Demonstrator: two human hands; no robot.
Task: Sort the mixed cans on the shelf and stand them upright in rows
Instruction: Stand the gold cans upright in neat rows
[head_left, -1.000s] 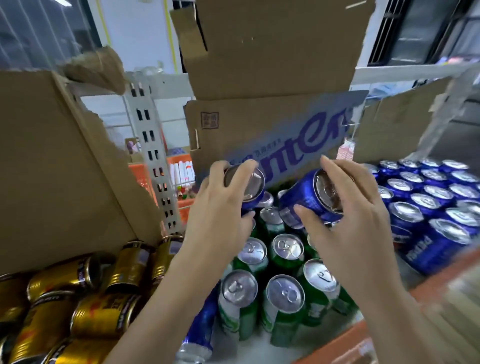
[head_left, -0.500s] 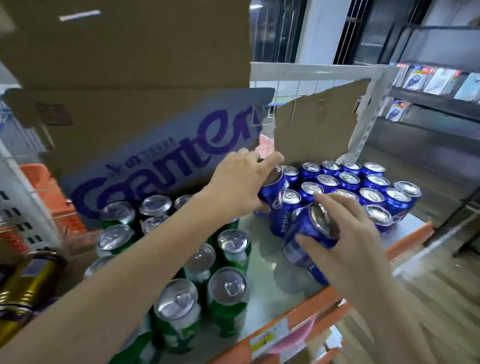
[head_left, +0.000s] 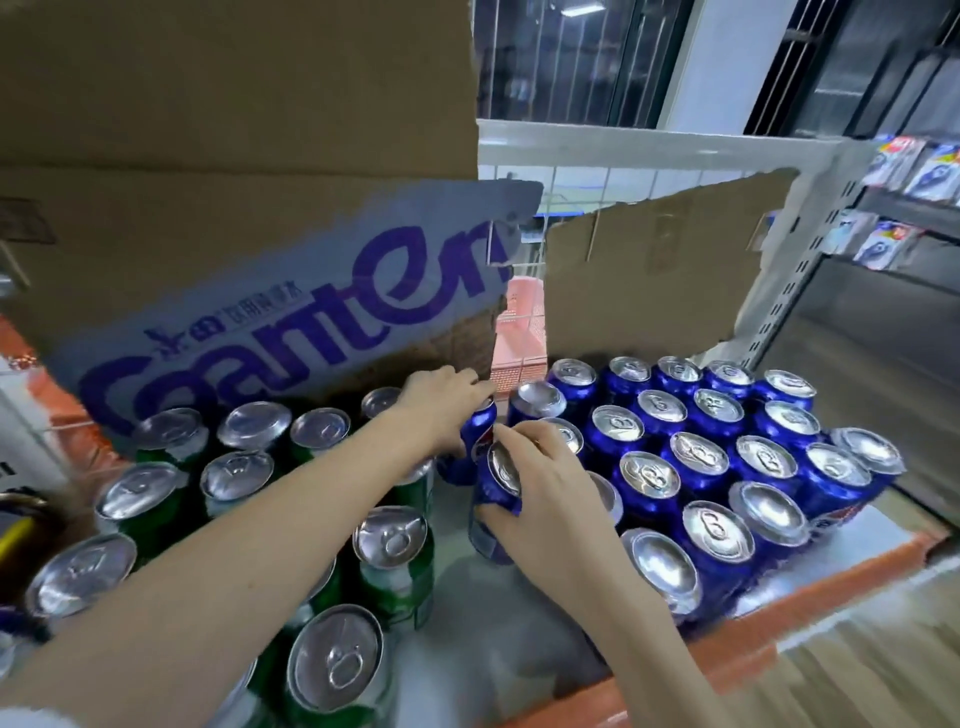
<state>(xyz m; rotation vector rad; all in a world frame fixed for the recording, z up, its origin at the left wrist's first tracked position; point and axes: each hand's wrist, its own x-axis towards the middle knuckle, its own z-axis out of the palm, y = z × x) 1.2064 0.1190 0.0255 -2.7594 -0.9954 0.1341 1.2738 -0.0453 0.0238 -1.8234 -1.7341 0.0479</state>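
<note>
Shelf (head_left: 841, 564): "Ganten" carton (head_left: 291, 332) behind green cans (head_left: 389, 551)

Bare shelf (head_left: 457, 587) strip open below both hands' fingers. Green cans (head_left: 395, 551) block left of them, blue cans (head_left: 717, 535) right; cardboard panel (head_left: 291, 332) walls off beyond fingertips.

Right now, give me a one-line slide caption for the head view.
Left hand and right hand each set a blue can beside the blue rows, green cans at left.
</note>
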